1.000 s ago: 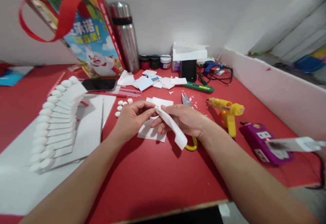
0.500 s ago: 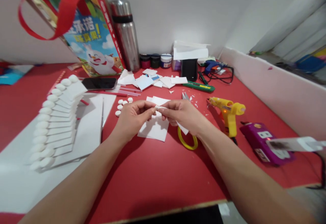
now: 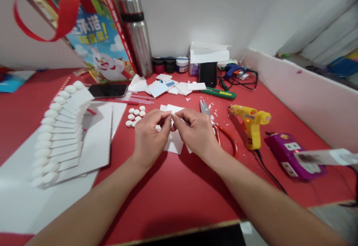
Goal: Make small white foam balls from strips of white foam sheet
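The colourful box [image 3: 97, 46] reads "承诺" and "真果!", with lettering on its red edge [image 3: 118, 25] too small to read.

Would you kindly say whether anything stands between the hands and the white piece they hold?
Nothing visible does: the left hand and right hand pinch the white piece directly, their fingers hiding most of it.

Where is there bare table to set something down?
The red tabletop is bare between both forearms, and again between the yellow glue gun, purple power strip and low white wall. It is crowded beyond the hands, with white card scraps and a green cutter, and left, around the white fanned model.
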{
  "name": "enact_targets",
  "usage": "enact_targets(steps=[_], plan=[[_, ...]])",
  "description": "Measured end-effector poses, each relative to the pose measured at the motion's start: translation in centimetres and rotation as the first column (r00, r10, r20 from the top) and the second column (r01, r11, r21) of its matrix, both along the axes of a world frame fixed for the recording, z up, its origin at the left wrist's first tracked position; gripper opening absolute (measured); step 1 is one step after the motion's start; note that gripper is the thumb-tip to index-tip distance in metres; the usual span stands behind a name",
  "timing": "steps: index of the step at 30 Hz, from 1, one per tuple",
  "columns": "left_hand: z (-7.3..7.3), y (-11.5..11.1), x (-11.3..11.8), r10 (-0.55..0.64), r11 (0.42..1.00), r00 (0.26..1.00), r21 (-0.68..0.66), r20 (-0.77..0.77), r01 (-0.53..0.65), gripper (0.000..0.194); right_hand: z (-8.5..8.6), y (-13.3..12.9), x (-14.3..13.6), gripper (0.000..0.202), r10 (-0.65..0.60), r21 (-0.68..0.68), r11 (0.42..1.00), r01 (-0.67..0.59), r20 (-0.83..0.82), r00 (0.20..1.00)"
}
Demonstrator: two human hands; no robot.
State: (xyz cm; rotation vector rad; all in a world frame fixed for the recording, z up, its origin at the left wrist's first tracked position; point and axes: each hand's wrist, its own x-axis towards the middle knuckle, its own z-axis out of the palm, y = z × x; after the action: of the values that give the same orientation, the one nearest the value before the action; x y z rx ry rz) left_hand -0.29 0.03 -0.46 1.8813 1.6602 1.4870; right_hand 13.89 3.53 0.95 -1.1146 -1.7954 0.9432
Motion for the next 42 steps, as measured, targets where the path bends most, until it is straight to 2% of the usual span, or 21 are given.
enact_targets(steps=[2, 4, 7, 9, 11, 14, 16, 17, 18, 19, 20, 22, 23, 24, 26, 28, 31, 34, 38, 40, 42], plan=[[-0.1, -0.1, 0.1, -0.031, 0.998, 0.999, 0.058, -0.039, 0.033, 0.017, 0.1, 0.1, 0.2, 0.025, 0.002, -0.021, 1.0, -0.003, -0.042, 0.999], [-0.1, -0.1, 0.2, -0.063, 0.996, 0.998, 0.064, -0.01, 0.063, 0.017, 0.1, 0.3, 0.3, 0.025, -0.001, -0.038, 0.999, -0.002, -0.074, 0.997], [0.0, 0.2, 0.1, -0.095, 0.993, 0.968, -0.048, 0.232, 0.109, 0.013, 0.1, 0.7, 0.6, 0.022, 0.034, -0.034, 0.999, -0.036, -0.084, 0.996], [0.1, 0.5, -0.1, -0.096, 0.974, 0.898, -0.147, 0.43, 0.175, 0.014, 0.1, 0.8, 0.7, 0.02, 0.046, -0.008, 0.999, -0.047, -0.065, 0.997], [0.1, 0.8, -0.4, -0.1, 0.951, 0.851, -0.202, 0.516, 0.235, 0.016, 0.0, 0.9, 0.8, 0.02, 0.056, 0.045, 0.997, -0.055, -0.026, 0.998], [0.1, 1.1, -0.9, -0.125, 0.941, 0.866, -0.219, 0.485, 0.258, 0.014, 0.1, 0.8, 0.8, 0.023, 0.079, 0.101, 0.991, -0.083, 0.041, 0.996], [0.1, 1.1, -1.1, -0.124, 0.951, 0.893, -0.204, 0.433, 0.232, 0.012, 0.4, 0.9, 0.8, 0.024, 0.11, 0.0, 0.994, -0.11, -0.01, 0.994], [0.1, 1.2, -1.2, -0.115, 0.957, 0.905, -0.198, 0.409, 0.212, 0.011, 0.5, 1.0, 0.8, 0.026, 0.129, -0.12, 0.983, -0.14, -0.091, 0.987], [0.1, 1.2, -1.3, -0.104, 0.963, 0.914, -0.191, 0.391, 0.191, 0.011, 0.7, 1.1, 0.8, 0.03, 0.142, -0.269, 0.943, -0.194, -0.202, 0.969], [0.1, 1.2, -1.4, -0.095, 0.967, 0.921, -0.184, 0.377, 0.175, 0.011, 0.8, 1.4, 0.8, 0.035, 0.138, -0.425, 0.863, -0.273, -0.322, 0.937], [0.1, 1.2, -1.5, -0.093, 0.97, 0.927, -0.179, 0.364, 0.167, 0.012, 0.9, 1.6, 0.9, 0.041, 0.118, -0.553, 0.749, -0.365, -0.431, 0.895], [0.1, 1.2, -1.7, -0.1, 0.973, 0.936, -0.165, 0.338, 0.164, 0.012, 1.0, 2.2, 1.3, 0.047, 0.074, -0.68, 0.516, -0.521, -0.571, 0.818], [0.2, 1.2, -1.9, -0.105, 0.974, 0.94, -0.157, 0.325, 0.163, 0.012, 1.0, 2.4, 1.4, 0.047, 0.063, -0.694, 0.436, -0.572, -0.611, 0.789], [0.2, 1.3, -2.0, -0.109, 0.975, 0.942, -0.152, 0.318, 0.164, 0.013, 1.0, 2.5, 1.6, 0.045, 0.054, -0.694, 0.387, -0.607, -0.64, 0.766], [0.3, 1.4, -2.1, -0.117, 0.973, 0.939, -0.154, 0.323, 0.174, 0.013, 1.1, 2.6, 1.8, 0.036, 0.041, -0.678, 0.359, -0.642, -0.676, 0.736], [0.3, 1.4, -2.2, -0.127, 0.966, 0.93, -0.17, 0.346, 0.195, 0.014, 1.2, 2.4, 1.8, 0.027, 0.021, -0.678, 0.397, -0.619, -0.667, 0.745], [0.2, 1.5, -2.1, -0.127, 0.955, 0.911, -0.2, 0.393, 0.22, 0.015, 1.3, 2.1, 1.5, 0.022, -0.023, -0.708, 0.507, -0.492, -0.582, 0.813], [0.0, 1.4, -2.1, -0.113, 0.948, 0.891, -0.221, 0.44, 0.229, 0.016, 1.0, 2.0, 1.3, 0.021, 0.045, -0.658, 0.615, -0.435, -0.521, 0.852], [0.0, 1.4, -2.2, -0.093, 0.948, 0.881, -0.229, 0.464, 0.221, 0.016, 0.6, 2.0, 1.3, 0.024, 0.246, -0.423, 0.82, -0.384, -0.345, 0.906], [0.1, 1.4, -2.2, -0.091, 0.95, 0.882, -0.225, 0.462, 0.216, 0.015, 0.4, 2.1, 1.3, 0.029, 0.293, -0.294, 0.891, -0.347, -0.211, 0.932], [0.2, 1.4, -2.3, -0.104, 0.953, 0.891, -0.214, 0.442, 0.217, 0.015, 0.3, 2.1, 1.3, 0.031, 0.296, -0.169, 0.936, -0.307, -0.091, 0.951]])
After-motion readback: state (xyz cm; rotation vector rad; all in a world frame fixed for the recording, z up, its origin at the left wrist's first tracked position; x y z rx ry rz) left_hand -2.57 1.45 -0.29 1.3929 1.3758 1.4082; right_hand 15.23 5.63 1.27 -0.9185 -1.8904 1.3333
